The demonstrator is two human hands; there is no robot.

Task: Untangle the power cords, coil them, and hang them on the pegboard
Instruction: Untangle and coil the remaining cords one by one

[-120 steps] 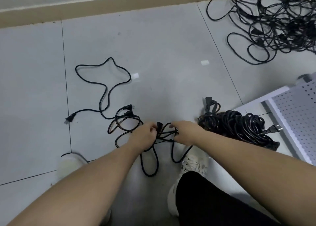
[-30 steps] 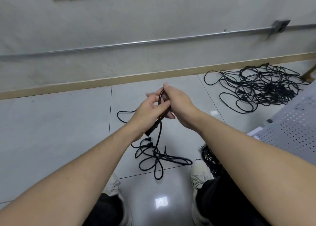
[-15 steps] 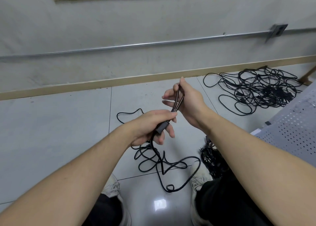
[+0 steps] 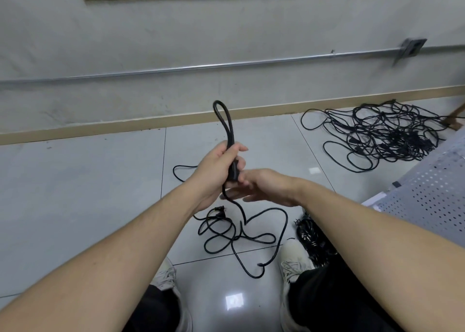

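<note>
My left hand (image 4: 217, 165) grips a black power cord (image 4: 241, 236) around its connector end, held at chest height. A narrow folded loop (image 4: 222, 116) of that cord stands up above the fist. The rest hangs down and lies in loose loops on the floor tiles, its pronged plug (image 4: 220, 209) lying near my left wrist. My right hand (image 4: 264, 186) sits just below and right of the left. Its fingers stretch out toward the hanging cord under the fist and are blurred. A perforated white pegboard (image 4: 427, 201) lies flat at the right edge.
A large tangle of black cords (image 4: 382, 135) lies on the floor at the far right by the baseboard. A coiled bundle of cords (image 4: 312, 238) sits beside my right shoe (image 4: 293, 261). The wall with a metal conduit (image 4: 226, 66) runs across the back.
My left hand has risen with the folded loop now sticking up above it. My right hand has let go of the loop and dropped below the left hand. More cord has shifted on the floor.
</note>
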